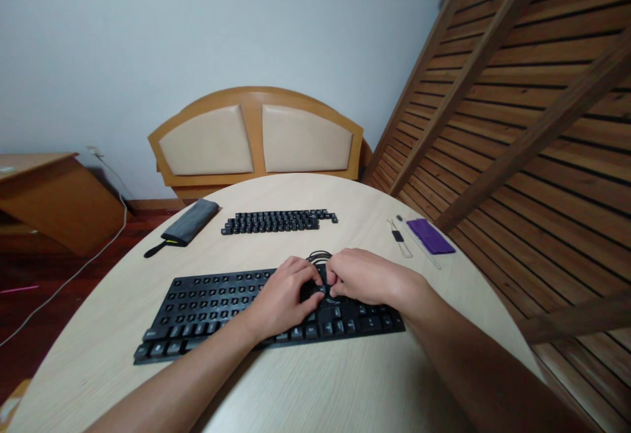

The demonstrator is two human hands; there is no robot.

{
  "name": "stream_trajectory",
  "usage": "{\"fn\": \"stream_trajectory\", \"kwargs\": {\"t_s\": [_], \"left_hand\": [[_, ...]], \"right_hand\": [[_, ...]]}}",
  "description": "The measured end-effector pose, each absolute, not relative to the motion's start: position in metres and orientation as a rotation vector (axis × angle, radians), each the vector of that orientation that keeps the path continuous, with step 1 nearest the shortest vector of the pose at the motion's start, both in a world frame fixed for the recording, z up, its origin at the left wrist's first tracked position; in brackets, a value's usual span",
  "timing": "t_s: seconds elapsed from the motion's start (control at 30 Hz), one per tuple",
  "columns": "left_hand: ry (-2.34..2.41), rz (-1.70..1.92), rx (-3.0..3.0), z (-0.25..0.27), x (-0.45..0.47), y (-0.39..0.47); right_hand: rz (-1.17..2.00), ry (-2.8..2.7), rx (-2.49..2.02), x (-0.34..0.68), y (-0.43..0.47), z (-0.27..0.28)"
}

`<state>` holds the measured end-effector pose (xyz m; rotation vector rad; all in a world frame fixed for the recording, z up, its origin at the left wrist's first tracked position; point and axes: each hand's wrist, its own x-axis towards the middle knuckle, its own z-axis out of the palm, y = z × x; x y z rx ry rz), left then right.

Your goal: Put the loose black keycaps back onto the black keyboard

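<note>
A black keyboard (pixel 197 298) lies across the near side of the round table. Most of its upper left rows show bare sockets, while caps still sit along the lower rows and on the right. My left hand (pixel 288 292) rests over its right-of-middle part, thumb and index finger curved in a pinch round a keycap (pixel 322 290). Close beside it, my right hand (pixel 357 275) is closed with fingers curled down at the keys; what it grips is hidden. Beyond the keyboard, loose black keycaps (pixel 271 221) stand in neat rows on the tabletop.
A dark grey pouch (pixel 192 221) lies at the far left. On the right are a wire keycap puller (pixel 398 237), a thin brush (pixel 419 244) and a folded purple cloth (pixel 431 236). A coiled black cable (pixel 319 257) sits behind the keyboard. Wooden slats (pixel 517 124) rise at the right.
</note>
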<state>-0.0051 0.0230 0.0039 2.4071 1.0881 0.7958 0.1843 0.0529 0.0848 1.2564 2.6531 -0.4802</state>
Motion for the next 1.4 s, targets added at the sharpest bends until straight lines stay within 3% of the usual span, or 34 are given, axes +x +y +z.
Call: {"fn": "stream_trajectory", "kwargs": {"t_s": [0.4, 0.73, 0.97, 1.4], "left_hand": [[1.083, 0.787, 2.388, 0.006, -0.005, 0.022], [1.110, 0.777, 2.391, 0.006, -0.005, 0.023], [1.106, 0.772, 2.401, 0.005, -0.005, 0.023], [1.113, 0.773, 2.388, 0.006, -0.005, 0.023]], "right_hand": [[-0.280, 2.617, 1.284, 0.173, 0.045, 0.079], [-0.715, 2.689, 1.236, 0.198, 0.076, 0.084], [-0.270, 2.768, 1.837, 0.218, 0.126, 0.053], [-0.259, 2.802, 1.957, 0.222, 0.150, 0.001]]}}
